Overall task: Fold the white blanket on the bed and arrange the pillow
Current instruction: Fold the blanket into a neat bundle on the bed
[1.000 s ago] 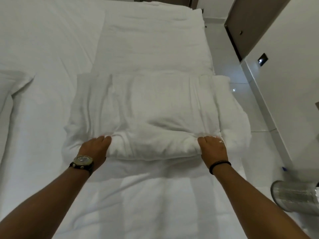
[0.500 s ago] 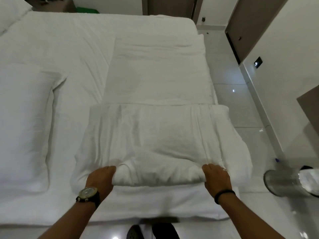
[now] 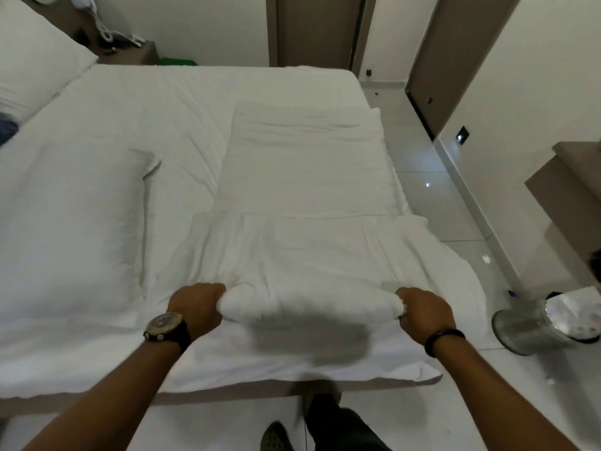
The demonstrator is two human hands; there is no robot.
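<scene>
A: Our fingers [image 3: 208,289] are curled tight: the left hand [image 3: 195,307] at 7 o'clock and the right hand [image 3: 424,315] at 5 o'clock each grip an end of the blanket [image 3: 309,255] where it is rolled up thick at its near edge.

B: And the blanket lies along the bed [image 3: 182,102] on its right side, running off toward 12 o'clock. Its edge at 3 o'clock already hangs over the side.

A: So if we pull unevenly, we think that side could slide to the floor [image 3: 432,190] and the layers skew.

B: The pillow [image 3: 65,229] at 9 o'clock lies just beside the blanket; we might drag it along.

A: Lastly, the metal bin [image 3: 527,327] at 4 o'clock stands close. We could knock it with our right elbow.
</scene>
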